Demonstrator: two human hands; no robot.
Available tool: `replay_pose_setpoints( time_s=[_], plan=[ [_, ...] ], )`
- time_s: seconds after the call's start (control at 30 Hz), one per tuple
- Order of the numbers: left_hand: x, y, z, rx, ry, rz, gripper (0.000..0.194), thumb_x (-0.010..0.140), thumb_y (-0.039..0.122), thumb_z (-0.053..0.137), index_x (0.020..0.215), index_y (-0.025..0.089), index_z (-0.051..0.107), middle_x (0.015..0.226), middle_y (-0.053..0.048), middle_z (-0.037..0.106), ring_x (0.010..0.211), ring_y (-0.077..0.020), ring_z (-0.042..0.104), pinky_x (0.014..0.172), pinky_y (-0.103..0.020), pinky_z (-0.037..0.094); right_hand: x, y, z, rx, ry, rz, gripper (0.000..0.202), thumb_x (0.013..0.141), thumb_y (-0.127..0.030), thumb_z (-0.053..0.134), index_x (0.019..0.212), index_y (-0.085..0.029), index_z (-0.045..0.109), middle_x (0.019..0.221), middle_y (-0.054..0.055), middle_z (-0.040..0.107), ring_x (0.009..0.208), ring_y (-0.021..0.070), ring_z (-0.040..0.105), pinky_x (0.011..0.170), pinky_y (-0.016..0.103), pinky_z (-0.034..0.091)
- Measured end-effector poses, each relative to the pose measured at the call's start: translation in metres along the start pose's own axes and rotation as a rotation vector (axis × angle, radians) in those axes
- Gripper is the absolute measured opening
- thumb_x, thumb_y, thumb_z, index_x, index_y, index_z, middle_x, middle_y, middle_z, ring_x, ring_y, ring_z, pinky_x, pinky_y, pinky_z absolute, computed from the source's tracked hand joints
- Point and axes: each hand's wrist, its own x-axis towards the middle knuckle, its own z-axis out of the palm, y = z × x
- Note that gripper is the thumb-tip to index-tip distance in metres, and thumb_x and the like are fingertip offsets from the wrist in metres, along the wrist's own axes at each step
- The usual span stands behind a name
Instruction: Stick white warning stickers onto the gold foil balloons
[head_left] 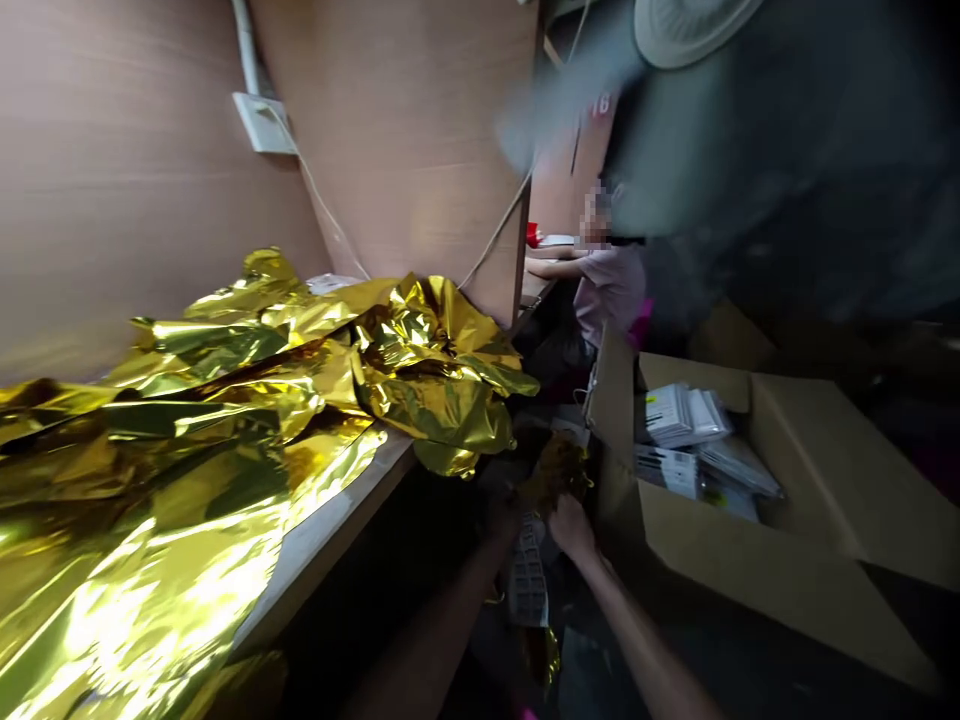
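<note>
Both my arms reach down into the dim gap between the table and a cardboard box. My right hand [571,525] is closed at the lower edge of a crumpled gold foil piece [562,468]. My left hand [504,510] is dark and blurred beside the same foil; its fingers cannot be made out. Beneath the hands lies a pale gridded sheet [529,575], with a bit of gold foil below it. Large shiny gold foil sheets [202,500] cover the table on the left, and a bunched part hangs over its edge.
An open cardboard box [712,520] holding packaged items [686,415] stands at the right. The wooden table edge [330,540] runs along the left. A person [611,285] sits farther back. A pale round object [694,25] is at the top.
</note>
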Motion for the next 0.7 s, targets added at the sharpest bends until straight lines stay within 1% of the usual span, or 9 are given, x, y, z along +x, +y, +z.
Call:
replay_pose_setpoints(
  time_s=[0.07, 0.13, 0.2, 0.27, 0.4, 0.47, 0.57, 0.63, 0.7],
  plan=[
    [0.014, -0.018, 0.006, 0.008, 0.044, -0.019, 0.028, 0.1, 0.036, 0.062, 0.118, 0.015, 0.066, 0.121, -0.009, 0.066, 0.108, -0.0238, 0.066, 0.092, -0.042, 0.057, -0.019, 0.0, 0.008, 0.134, -0.013, 0.03, 0.04, 0.103, -0.039, 0.046, 0.129, -0.015, 0.065, 0.117, 0.013, 0.074, 0.108, 0.0232, 0.071, 0.092, 0.034, 0.056],
    [0.019, -0.032, 0.009, -0.007, 0.096, -0.021, 0.029, 0.099, 0.037, 0.063, 0.116, 0.014, 0.066, 0.118, -0.009, 0.068, 0.106, -0.0231, 0.067, 0.092, -0.044, 0.057, -0.042, -0.007, 0.019, 0.288, -0.029, 0.061, 0.046, 0.099, -0.041, 0.049, 0.135, -0.016, 0.062, 0.108, 0.01, 0.077, 0.097, 0.0228, 0.075, 0.082, 0.031, 0.059],
    [0.013, -0.039, 0.009, -0.035, 0.141, -0.005, 0.029, 0.1, 0.039, 0.061, 0.109, 0.012, 0.067, 0.109, -0.009, 0.07, 0.101, -0.0225, 0.068, 0.092, -0.044, 0.056, -0.064, -0.018, 0.026, 0.564, -0.011, 0.105, 0.056, 0.088, -0.041, 0.061, 0.138, -0.014, 0.06, 0.105, 0.009, 0.078, 0.092, 0.0249, 0.075, 0.079, 0.033, 0.06],
    [-0.007, -0.04, 0.003, -0.074, 0.171, 0.041, 0.032, 0.101, 0.04, 0.056, 0.102, 0.011, 0.068, 0.102, -0.011, 0.072, 0.099, -0.0236, 0.069, 0.093, -0.042, 0.055, -0.082, -0.032, 0.026, 0.834, 0.003, 0.133, 0.056, 0.08, -0.037, 0.067, 0.13, -0.013, 0.065, 0.103, 0.009, 0.078, 0.09, 0.0271, 0.074, 0.08, 0.035, 0.059],
    [-0.085, -0.03, -0.034, -0.177, 0.149, 0.188, 0.04, 0.098, 0.049, 0.055, 0.115, 0.015, 0.068, 0.111, -0.012, 0.074, 0.105, -0.0247, 0.07, 0.091, -0.033, 0.055, -0.105, -0.067, 0.004, 1.042, -0.031, 0.182, 0.041, 0.079, -0.039, 0.07, 0.108, -0.01, 0.074, 0.087, 0.01, 0.078, 0.085, 0.03, 0.073, 0.077, 0.037, 0.058],
    [-0.134, -0.026, -0.064, -0.208, 0.05, 0.239, 0.049, 0.086, 0.045, 0.074, 0.126, 0.018, 0.063, 0.121, -0.011, 0.073, 0.111, -0.0259, 0.069, 0.095, -0.032, 0.054, -0.115, -0.093, -0.016, 1.13, -0.035, 0.178, 0.045, 0.079, -0.047, 0.073, 0.106, -0.011, 0.074, 0.088, 0.012, 0.078, 0.083, 0.0314, 0.073, 0.074, 0.037, 0.059],
    [-0.208, -0.024, -0.115, -0.271, 0.028, 0.321, 0.056, 0.085, 0.042, 0.078, 0.133, 0.02, 0.059, 0.127, -0.011, 0.07, 0.115, -0.0266, 0.067, 0.097, -0.033, 0.054, -0.135, -0.146, -0.049, 1.189, -0.091, 0.021, 0.043, 0.077, -0.053, 0.077, 0.096, -0.014, 0.075, 0.087, 0.013, 0.078, 0.08, 0.0302, 0.073, 0.068, 0.034, 0.06],
    [-0.26, -0.022, -0.148, -0.218, 0.049, 0.412, 0.045, 0.086, 0.043, 0.076, 0.121, 0.017, 0.065, 0.107, -0.011, 0.074, 0.094, -0.0238, 0.069, 0.08, -0.029, 0.057, -0.151, -0.182, -0.07, 1.192, -0.184, -0.143, 0.04, 0.08, -0.056, 0.075, 0.088, -0.016, 0.073, 0.078, 0.01, 0.076, 0.071, 0.0259, 0.071, 0.063, 0.03, 0.059],
    [-0.313, -0.015, -0.176, -0.151, 0.192, 0.432, 0.038, 0.087, 0.045, 0.074, 0.112, 0.017, 0.069, 0.092, -0.008, 0.074, 0.079, -0.0193, 0.067, 0.068, -0.025, 0.054, -0.164, -0.214, -0.087, 1.203, -0.347, -0.339, 0.04, 0.081, -0.057, 0.074, 0.087, -0.018, 0.072, 0.071, 0.007, 0.073, 0.062, 0.0217, 0.069, 0.056, 0.026, 0.057]
  ],
)
